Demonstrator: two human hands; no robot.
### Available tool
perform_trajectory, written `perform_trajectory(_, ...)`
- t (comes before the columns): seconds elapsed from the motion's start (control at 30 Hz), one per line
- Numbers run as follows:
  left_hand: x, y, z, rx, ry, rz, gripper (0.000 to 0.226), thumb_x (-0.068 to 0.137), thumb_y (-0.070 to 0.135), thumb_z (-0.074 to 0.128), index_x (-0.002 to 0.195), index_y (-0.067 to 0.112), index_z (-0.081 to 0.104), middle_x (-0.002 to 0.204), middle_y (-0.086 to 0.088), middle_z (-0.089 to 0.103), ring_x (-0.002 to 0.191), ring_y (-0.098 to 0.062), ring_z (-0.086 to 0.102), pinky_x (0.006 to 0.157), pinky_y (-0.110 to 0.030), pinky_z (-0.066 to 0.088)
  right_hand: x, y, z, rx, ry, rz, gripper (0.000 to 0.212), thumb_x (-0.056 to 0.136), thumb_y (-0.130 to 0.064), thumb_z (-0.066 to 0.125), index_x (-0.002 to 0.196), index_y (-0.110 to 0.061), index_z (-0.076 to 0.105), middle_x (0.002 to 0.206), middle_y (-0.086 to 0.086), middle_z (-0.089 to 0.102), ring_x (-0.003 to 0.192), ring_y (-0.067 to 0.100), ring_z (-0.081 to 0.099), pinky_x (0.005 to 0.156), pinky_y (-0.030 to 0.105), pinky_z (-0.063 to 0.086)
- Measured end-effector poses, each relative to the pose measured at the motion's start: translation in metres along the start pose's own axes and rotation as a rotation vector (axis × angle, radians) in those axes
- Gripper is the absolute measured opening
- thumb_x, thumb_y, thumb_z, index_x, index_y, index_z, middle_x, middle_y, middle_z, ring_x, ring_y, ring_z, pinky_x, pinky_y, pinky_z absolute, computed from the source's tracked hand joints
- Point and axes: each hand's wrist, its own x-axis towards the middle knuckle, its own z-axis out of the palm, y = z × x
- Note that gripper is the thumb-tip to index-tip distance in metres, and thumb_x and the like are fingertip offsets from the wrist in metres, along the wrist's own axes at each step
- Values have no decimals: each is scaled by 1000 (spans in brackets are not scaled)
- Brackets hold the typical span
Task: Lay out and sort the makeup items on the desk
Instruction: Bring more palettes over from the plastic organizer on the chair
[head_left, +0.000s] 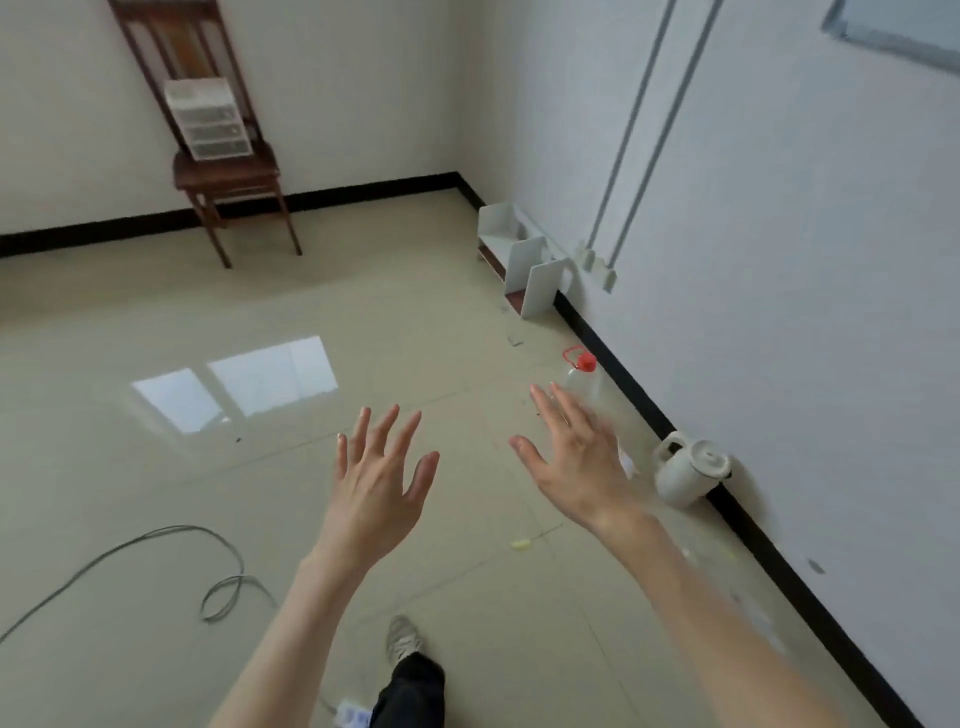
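Note:
My left hand (382, 475) is held out in front of me with its fingers spread and holds nothing. My right hand (574, 457) is stretched forward beside it, fingers straight, also empty. Both hover above a beige tiled floor. No desk and no makeup items show in this view. A clear plastic drawer box (210, 119) stands on a dark wooden chair (228, 174) against the far wall.
A white bookstand (524, 260) lies along the right wall. A clear bottle with a red cap (584, 374) and a white kettle (688, 470) stand near the skirting. A grey cable (223, 587) loops on the floor at left. My foot (405, 636) is below.

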Motion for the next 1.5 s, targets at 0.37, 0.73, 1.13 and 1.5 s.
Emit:
perform_trajectory(0.37, 151, -149, -82, 78, 108, -159, 66, 88, 57, 20, 146, 25, 24, 155, 0, 15, 144, -20, -5, 116, -41, -2, 215, -140, 39, 59, -43, -206, 62, 94, -46, 42, 149, -29, 16, 157, 0, 14, 144, 16, 10, 117, 43, 5)
perform_trajectory(0.73, 294, -245, -98, 24, 124, -309, 83, 75, 67, 4, 146, 27, 21, 155, 3, 12, 144, -17, -7, 115, -39, -4, 417, -221, 88, 102, -138, -297, 65, 94, -45, 45, 149, -28, 14, 157, 1, 15, 144, 16, 12, 116, 45, 6)
perform_trajectory(1.13, 538, -344, -158, 46, 214, -362, 77, 82, 69, 15, 147, 27, 18, 155, 1, 13, 144, -16, -5, 115, -38, -5, 679, -315, 91, 109, -181, -414, 66, 94, -48, 42, 149, -28, 11, 158, -1, 10, 146, 15, 4, 117, 44, 0)
perform_trajectory(1.5, 727, -477, -198, 70, 227, -407, 73, 84, 63, 17, 146, 26, 21, 155, -1, 15, 144, -19, -4, 115, -42, -4, 905, -423, 138, 56, -214, -491, 68, 93, -49, 42, 150, -27, 11, 158, 1, 7, 146, 17, 1, 116, 46, -3)
